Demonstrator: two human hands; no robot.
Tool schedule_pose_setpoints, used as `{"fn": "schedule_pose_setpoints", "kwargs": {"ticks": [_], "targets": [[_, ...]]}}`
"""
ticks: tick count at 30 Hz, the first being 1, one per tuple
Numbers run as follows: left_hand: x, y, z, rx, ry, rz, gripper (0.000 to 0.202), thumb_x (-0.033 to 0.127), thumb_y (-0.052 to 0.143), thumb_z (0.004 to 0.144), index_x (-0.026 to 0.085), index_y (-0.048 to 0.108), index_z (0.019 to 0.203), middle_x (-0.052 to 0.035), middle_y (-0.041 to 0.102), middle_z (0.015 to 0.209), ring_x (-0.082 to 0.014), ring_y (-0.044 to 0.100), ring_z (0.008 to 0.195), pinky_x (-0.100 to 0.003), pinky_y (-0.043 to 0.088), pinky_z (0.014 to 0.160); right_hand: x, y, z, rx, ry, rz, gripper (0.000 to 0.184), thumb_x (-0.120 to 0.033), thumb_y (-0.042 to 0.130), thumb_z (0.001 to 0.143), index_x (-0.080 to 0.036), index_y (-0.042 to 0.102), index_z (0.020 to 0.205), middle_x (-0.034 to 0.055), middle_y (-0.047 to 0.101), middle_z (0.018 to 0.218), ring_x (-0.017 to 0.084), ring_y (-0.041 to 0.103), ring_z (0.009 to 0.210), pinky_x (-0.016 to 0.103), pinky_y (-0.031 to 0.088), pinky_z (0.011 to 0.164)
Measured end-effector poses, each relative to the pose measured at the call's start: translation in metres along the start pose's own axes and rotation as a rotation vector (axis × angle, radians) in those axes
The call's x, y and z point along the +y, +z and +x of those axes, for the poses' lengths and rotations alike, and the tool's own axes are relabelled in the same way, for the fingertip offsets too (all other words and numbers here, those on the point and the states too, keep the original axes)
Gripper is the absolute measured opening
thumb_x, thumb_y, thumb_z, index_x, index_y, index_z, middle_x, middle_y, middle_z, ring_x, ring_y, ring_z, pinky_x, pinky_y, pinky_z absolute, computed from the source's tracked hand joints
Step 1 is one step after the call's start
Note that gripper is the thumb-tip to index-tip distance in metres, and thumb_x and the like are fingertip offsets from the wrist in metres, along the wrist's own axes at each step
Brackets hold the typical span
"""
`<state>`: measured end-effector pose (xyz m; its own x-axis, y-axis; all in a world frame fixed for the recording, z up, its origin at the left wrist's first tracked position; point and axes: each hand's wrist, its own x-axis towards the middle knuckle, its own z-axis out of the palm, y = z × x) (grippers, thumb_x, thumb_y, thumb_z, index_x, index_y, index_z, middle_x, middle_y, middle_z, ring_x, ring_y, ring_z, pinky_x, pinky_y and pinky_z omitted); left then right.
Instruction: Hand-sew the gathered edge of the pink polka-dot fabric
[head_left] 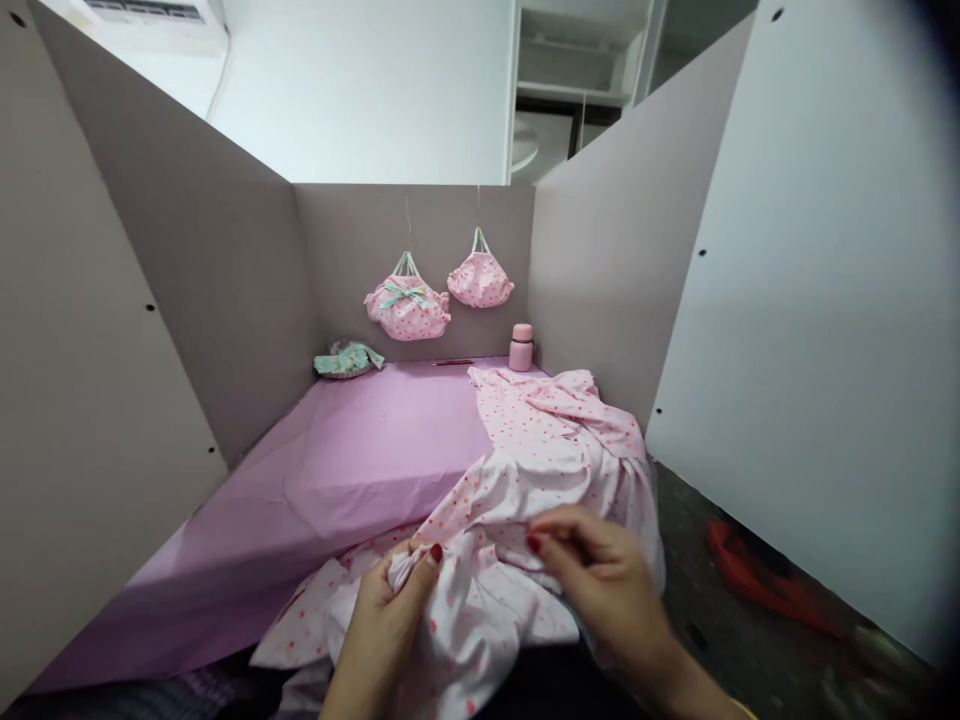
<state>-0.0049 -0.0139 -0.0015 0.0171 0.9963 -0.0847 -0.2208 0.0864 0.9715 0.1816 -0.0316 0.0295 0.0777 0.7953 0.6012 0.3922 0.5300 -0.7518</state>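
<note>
Two hands work one spotted cloth (555, 450), pale pink with red dots. It is heaped from the centre of the view down to 6 o'clock, and its far part lies flatter toward 1 o'clock on the lilac-covered tabletop (352, 450).

- Left hand (390, 610), at 6 o'clock: closed tight round a twisted corner of the cloth, thumb on top, with the twist poking out above the fist.
- Right hand (607, 590), at 5 o'clock: fingers narrow and curled, thumb and fingertips nipping a raised fold. It is slightly blurred, so the exact grip is hard to read.

Judgement on the step: the cloth looks thin and slippery. The twist should hold best gripped low, near its root. The right pinch would do better on a single layer at the fold's edge. Slack between the two hands is the likely trouble, as it would let the gather loosen.

Surroundings:
- Two spotted pouches hang on the back panel at 12 o'clock, one with a mint bow (407, 308) and one plain (480, 280).
- A pink bottle (520, 347) stands just beside the cloth's far edge.
- A teal floral bundle (347, 359) lies at 11 o'clock.
- Something red (757, 575) lies on the floor at 4 o'clock.

Writing: no brand, label or lettering can be read anywhere.
</note>
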Motion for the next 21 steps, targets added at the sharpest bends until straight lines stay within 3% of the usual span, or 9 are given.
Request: {"fn": "schedule_pose_setpoints", "kwargs": {"ticks": [3,7,10,14,21], "targets": [[-0.001,-0.003,0.000,-0.019,0.021,0.022,0.023,0.036,0.068,0.065,0.015,0.062,0.070,0.0029,0.059,0.055,-0.0136,0.053,0.053,-0.020,0.041,0.050,0.006,0.028,-0.004,-0.257,-0.025,-0.078,0.008,-0.019,0.062,0.076,-0.016,0.067,0.081,0.0015,0.063,0.064,0.012,0.050,0.052,0.022,0.036,0.049],[-0.001,-0.005,0.000,-0.089,0.066,0.049,0.021,0.035,0.066,0.068,0.014,0.063,0.072,0.0020,0.059,0.059,-0.0147,0.053,0.057,-0.022,0.042,0.054,0.010,0.038,-0.006,-0.389,-0.041,-0.094,0.009,-0.017,0.061,0.076,-0.015,0.067,0.081,0.0026,0.064,0.068,0.013,0.053,0.059,0.023,0.038,0.055],[0.000,-0.004,-0.001,-0.099,0.058,0.062,0.020,0.035,0.065,0.070,0.015,0.063,0.072,0.0021,0.059,0.059,-0.0143,0.052,0.056,-0.021,0.042,0.053,0.010,0.035,-0.004,-0.377,-0.031,0.034,0.016,-0.018,0.054,0.082,-0.013,0.066,0.074,0.0029,0.063,0.066,0.013,0.054,0.061,0.022,0.039,0.057],[-0.001,-0.002,-0.003,-0.040,0.041,0.068,0.022,0.037,0.066,0.068,0.015,0.063,0.070,0.0026,0.058,0.056,-0.0131,0.050,0.052,-0.021,0.040,0.050,0.011,0.020,-0.001,-0.283,0.104,0.239,0.016,-0.026,0.059,0.081,-0.015,0.065,0.071,0.0002,0.056,0.062,0.011,0.048,0.059,0.020,0.036,0.054],[-0.008,-0.003,0.002,-0.013,0.040,0.069,0.026,0.041,0.065,0.067,0.015,0.061,0.071,0.0030,0.056,0.054,-0.0124,0.048,0.048,-0.021,0.037,0.046,-0.003,-0.033,0.002,-0.124,0.306,0.679,0.019,-0.034,0.074,0.066,-0.019,0.063,0.061,-0.0029,0.042,0.053,0.007,0.032,0.047,0.018,0.025,0.042]]}}
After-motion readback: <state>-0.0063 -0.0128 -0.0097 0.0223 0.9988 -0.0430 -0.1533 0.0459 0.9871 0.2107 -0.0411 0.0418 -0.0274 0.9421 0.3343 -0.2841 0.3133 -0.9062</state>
